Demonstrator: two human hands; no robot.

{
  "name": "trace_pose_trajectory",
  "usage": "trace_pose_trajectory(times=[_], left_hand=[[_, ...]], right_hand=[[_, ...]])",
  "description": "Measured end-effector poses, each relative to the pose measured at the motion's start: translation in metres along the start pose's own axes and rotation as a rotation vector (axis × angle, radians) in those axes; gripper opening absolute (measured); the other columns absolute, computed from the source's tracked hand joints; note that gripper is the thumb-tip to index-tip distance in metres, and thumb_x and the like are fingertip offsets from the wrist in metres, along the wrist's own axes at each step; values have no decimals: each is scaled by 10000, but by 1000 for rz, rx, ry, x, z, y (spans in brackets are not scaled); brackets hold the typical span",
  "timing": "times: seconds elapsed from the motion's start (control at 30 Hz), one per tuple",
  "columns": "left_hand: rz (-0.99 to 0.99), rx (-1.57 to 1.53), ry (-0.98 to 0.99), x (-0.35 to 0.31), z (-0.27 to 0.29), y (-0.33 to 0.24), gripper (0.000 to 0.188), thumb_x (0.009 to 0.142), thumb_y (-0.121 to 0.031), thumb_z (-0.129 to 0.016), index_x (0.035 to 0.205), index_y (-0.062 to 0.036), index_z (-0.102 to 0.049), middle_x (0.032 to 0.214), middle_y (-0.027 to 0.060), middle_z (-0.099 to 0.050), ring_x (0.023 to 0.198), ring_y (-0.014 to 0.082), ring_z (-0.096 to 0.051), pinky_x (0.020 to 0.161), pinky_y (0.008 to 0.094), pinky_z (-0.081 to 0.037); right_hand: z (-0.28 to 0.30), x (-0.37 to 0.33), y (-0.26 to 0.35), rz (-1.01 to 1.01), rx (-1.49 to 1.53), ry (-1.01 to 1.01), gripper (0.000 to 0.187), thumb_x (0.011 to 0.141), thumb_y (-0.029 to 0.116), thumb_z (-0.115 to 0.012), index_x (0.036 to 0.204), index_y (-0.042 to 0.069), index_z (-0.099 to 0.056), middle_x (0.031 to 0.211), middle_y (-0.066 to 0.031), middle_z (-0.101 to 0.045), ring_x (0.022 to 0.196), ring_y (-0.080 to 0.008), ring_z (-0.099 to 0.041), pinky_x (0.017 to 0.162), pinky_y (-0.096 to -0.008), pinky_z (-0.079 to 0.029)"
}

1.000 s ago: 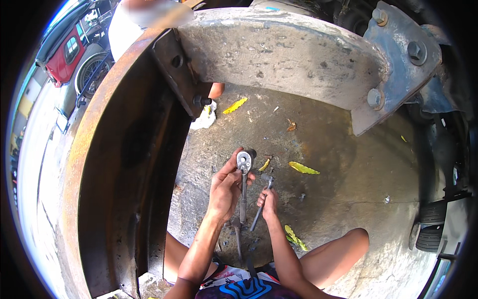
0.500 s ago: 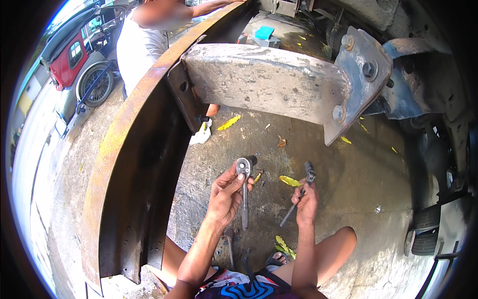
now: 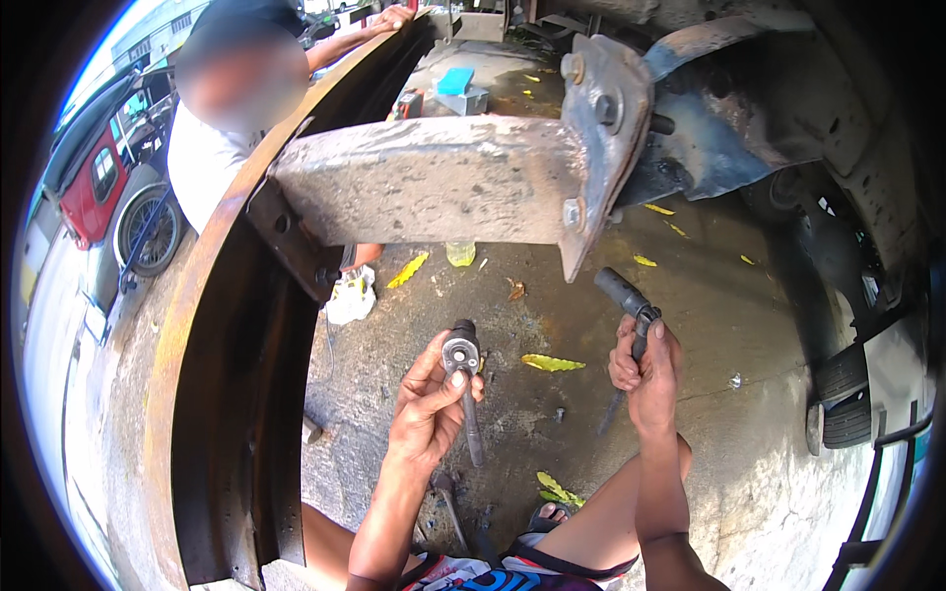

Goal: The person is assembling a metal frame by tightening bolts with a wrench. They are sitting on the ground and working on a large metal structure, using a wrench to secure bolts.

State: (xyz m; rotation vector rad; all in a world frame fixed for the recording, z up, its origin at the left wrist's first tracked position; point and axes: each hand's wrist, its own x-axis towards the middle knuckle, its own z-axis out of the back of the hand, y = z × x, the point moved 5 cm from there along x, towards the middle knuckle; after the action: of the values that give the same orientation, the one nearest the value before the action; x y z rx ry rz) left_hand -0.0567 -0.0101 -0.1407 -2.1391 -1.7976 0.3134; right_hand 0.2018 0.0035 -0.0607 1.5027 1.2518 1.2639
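Now left hand (image 3: 426,419) grips ratchet (image 3: 463,379), right hand (image 3: 648,372) clamps socket bar (image 3: 627,325); we risk slip near bracket bolt (image 3: 573,212), oily fingers likely cause.

My left hand (image 3: 426,414) holds a ratchet (image 3: 463,379) left of my right hand (image 3: 648,369) with its socket tool (image 3: 631,305); both sit below the steel beam (image 3: 434,177), a frame rail (image 3: 227,394) at far left
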Motion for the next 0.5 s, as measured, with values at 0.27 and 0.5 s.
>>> trace_pose_trajectory(times=[0.27,0.5], left_hand=[[119,-20,167,26,-53,-6,502,951,36,-658,1425,-117,-595,1201,136,-693,967,288,-720,869,391,-611],[160,-40,53,8,-56,-3,577,973,63,-586,1522,-65,-464,1230,177,-679,1034,305,-702,907,410,-613]], right_hand=[[-1,30,58,233,175,210,494,1115,498,-347,1041,45,-527,611,48,-329,460,-44,-258,437,-243,-204],[-10,57,62,160,284,303,559,1082,597,-338,1009,73,-517,599,62,-266,440,-47,-202,417,-248,-164]])
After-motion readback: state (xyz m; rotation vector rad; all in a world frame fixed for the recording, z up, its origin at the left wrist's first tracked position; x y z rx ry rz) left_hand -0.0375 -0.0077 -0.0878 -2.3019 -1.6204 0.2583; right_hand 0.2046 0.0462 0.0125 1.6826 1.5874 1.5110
